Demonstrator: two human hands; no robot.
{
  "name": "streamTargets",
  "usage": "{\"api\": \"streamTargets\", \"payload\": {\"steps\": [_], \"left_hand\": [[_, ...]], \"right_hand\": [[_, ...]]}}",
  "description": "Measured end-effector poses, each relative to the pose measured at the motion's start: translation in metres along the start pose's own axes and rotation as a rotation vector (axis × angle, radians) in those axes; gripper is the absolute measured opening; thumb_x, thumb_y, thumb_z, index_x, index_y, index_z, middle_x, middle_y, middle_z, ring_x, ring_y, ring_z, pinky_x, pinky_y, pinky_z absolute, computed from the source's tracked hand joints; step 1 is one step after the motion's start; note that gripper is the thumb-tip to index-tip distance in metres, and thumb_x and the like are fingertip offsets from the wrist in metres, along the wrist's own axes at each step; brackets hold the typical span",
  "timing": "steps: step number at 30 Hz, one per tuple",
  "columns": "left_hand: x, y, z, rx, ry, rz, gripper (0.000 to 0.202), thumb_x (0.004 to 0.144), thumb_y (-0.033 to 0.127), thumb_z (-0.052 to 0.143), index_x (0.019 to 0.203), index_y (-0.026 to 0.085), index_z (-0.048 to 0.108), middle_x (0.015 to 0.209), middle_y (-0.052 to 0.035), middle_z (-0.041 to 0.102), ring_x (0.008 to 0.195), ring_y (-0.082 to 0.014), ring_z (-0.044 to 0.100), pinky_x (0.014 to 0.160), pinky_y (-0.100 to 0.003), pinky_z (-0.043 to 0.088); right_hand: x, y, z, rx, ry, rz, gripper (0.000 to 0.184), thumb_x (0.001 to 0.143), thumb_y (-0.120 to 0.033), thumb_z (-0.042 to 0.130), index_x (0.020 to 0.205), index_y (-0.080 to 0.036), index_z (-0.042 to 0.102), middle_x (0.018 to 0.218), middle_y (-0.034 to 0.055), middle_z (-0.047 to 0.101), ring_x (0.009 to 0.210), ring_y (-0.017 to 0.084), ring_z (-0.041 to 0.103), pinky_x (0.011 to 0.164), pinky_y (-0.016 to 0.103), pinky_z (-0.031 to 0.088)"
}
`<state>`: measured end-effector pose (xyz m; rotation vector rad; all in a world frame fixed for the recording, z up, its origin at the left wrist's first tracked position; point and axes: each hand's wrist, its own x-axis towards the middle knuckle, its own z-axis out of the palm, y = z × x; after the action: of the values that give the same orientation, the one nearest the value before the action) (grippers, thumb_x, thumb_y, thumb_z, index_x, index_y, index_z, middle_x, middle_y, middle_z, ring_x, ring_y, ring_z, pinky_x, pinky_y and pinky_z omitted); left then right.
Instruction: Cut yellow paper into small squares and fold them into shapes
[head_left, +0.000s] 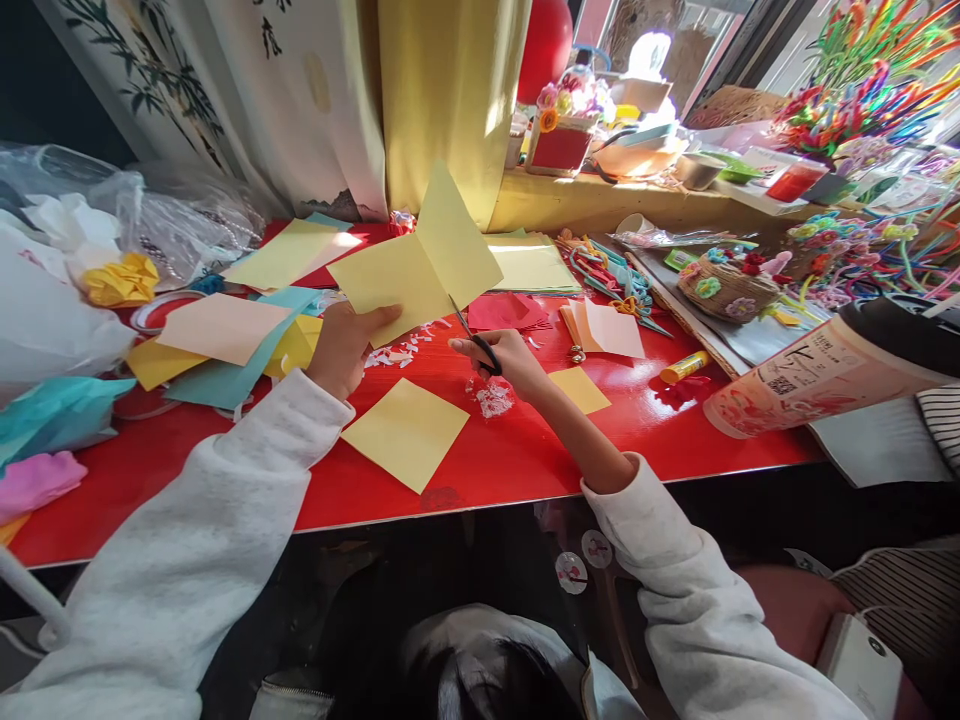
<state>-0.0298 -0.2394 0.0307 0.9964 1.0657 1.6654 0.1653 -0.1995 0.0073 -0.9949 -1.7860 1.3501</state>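
My left hand [341, 345] pinches the lower left part of a pale yellow sheet of paper [397, 280], held up above the red table. In my right hand [514, 362] is a pair of scissors [486, 352], fingers wrapped round the dark handles. The blades reach into the paper from its lower edge, along the line where its two halves part. A yellow paper square [407, 432] lies flat on the table below my hands. White paper scraps [493, 397] lie beneath my right hand, and a smaller yellow piece [580, 390] is beside my right wrist.
Coloured sheets [225, 328] and plastic bags [60, 260] crowd the left of the red table [510, 460]. Behind are a yellow paper stack [532, 263] and red paper [510, 311]. Rightward are a glue stick [685, 367], a tilted drink cup [810, 375] and a woven basket [727, 288].
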Motion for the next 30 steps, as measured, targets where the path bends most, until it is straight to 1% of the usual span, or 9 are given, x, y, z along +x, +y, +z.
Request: {"api": "streamTargets", "payload": {"steps": [3,7,11,14,18,22,25,27,30], "left_hand": [[0.0,0.0003,0.0007,-0.005,0.0,0.004,0.03,0.059,0.014,0.074,0.087,0.011,0.065,0.101,-0.0097,0.068,0.101,-0.0289,0.062,0.085,-0.042,0.055],[0.0011,-0.0017,0.0004,-0.019,0.004,0.002,0.031,0.058,0.013,0.074,0.088,0.014,0.064,0.098,-0.007,0.069,0.1,-0.0271,0.062,0.083,-0.04,0.055],[0.0044,-0.0062,-0.0029,-0.004,0.014,-0.018,0.028,0.056,0.014,0.075,0.081,0.015,0.063,0.092,-0.005,0.069,0.098,-0.027,0.063,0.08,-0.04,0.056],[0.0065,-0.0084,-0.0049,0.04,0.022,-0.016,0.024,0.056,0.015,0.076,0.077,0.014,0.064,0.087,-0.0061,0.07,0.093,-0.0268,0.065,0.079,-0.038,0.056],[0.0069,-0.009,-0.0046,0.057,-0.027,-0.051,0.027,0.055,0.017,0.077,0.08,0.014,0.066,0.09,-0.0091,0.07,0.092,-0.0282,0.065,0.079,-0.039,0.056],[0.007,-0.0091,-0.0046,0.063,-0.037,-0.087,0.029,0.055,0.02,0.077,0.081,0.013,0.066,0.088,-0.0102,0.069,0.089,-0.0293,0.066,0.073,-0.039,0.058],[0.0065,-0.0082,-0.0056,0.094,-0.032,-0.098,0.029,0.055,0.021,0.078,0.08,0.013,0.066,0.083,-0.0089,0.069,0.08,-0.0278,0.067,0.067,-0.038,0.06],[0.0056,-0.0072,-0.0059,0.104,-0.039,-0.112,0.031,0.055,0.021,0.078,0.083,0.013,0.066,0.086,-0.0087,0.069,0.077,-0.0269,0.068,0.065,-0.038,0.06],[0.0045,-0.006,-0.0056,0.091,-0.062,-0.114,0.035,0.057,0.02,0.077,0.089,0.013,0.066,0.094,-0.0096,0.069,0.077,-0.0259,0.068,0.066,-0.039,0.06]], "right_hand": [[0.0,0.0014,0.0,0.003,-0.001,-0.002,0.049,0.063,-0.059,0.067,0.053,-0.014,0.051,0.047,-0.0033,0.042,0.04,0.005,0.038,0.04,0.021,0.028],[0.0005,0.0018,-0.0001,-0.009,-0.001,0.011,0.048,0.062,-0.059,0.068,0.056,-0.013,0.055,0.046,-0.0032,0.043,0.038,0.005,0.038,0.039,0.021,0.027],[-0.0007,0.0002,-0.0003,0.01,0.004,0.039,0.049,0.062,-0.059,0.068,0.053,-0.013,0.052,0.046,-0.0027,0.045,0.038,0.004,0.038,0.039,0.02,0.029],[-0.0031,-0.0027,-0.0012,0.032,-0.002,0.062,0.048,0.064,-0.059,0.066,0.059,-0.012,0.057,0.047,-0.0021,0.046,0.04,0.005,0.04,0.04,0.021,0.03],[-0.0051,-0.0062,-0.0021,0.03,-0.01,0.091,0.049,0.067,-0.06,0.063,0.066,-0.011,0.062,0.046,-0.0018,0.046,0.04,0.005,0.039,0.039,0.021,0.029],[-0.0048,-0.0065,-0.0014,0.033,-0.006,0.103,0.049,0.068,-0.061,0.062,0.068,-0.012,0.063,0.047,-0.0017,0.047,0.04,0.005,0.039,0.039,0.021,0.029],[-0.0045,-0.0053,-0.0013,0.035,-0.01,0.088,0.048,0.067,-0.06,0.064,0.065,-0.012,0.061,0.046,-0.0021,0.045,0.04,0.006,0.039,0.04,0.021,0.028],[-0.0044,-0.0042,-0.0016,0.028,-0.014,0.068,0.048,0.067,-0.06,0.064,0.06,-0.012,0.058,0.046,-0.0019,0.044,0.04,0.006,0.039,0.041,0.021,0.027],[-0.0042,-0.0023,-0.0021,0.0,-0.009,0.049,0.05,0.067,-0.059,0.064,0.053,-0.013,0.052,0.045,-0.0013,0.045,0.041,0.006,0.04,0.042,0.022,0.028]]}}
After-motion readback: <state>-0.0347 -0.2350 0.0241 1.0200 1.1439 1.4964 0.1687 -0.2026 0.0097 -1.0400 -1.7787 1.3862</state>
